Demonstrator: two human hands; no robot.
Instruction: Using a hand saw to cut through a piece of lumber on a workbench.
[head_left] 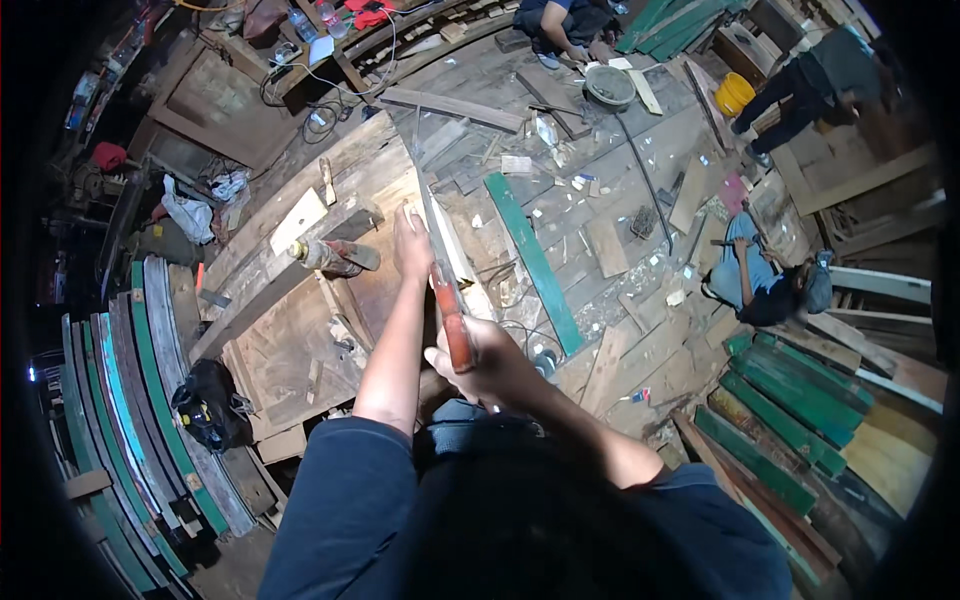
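Observation:
My right hand [478, 352] grips the orange handle of a long hand saw [440, 262], whose blade runs away from me along the edge of a pale wooden board [458, 262]. My left hand [411, 243] presses flat on the wood beside the blade, at the far end of the wooden panel [290, 345] I stand over. The board lies on that panel and on a thick beam [290, 262]. My dark blue sleeves fill the lower part of the view.
A bottle [322, 256] lies on the beam. A black bag [208, 405] sits at the left near stacked green and grey planks [120, 400]. A green plank [532, 262] lies on the floor. One person sits at the right [755, 280], others work at the far side [560, 25].

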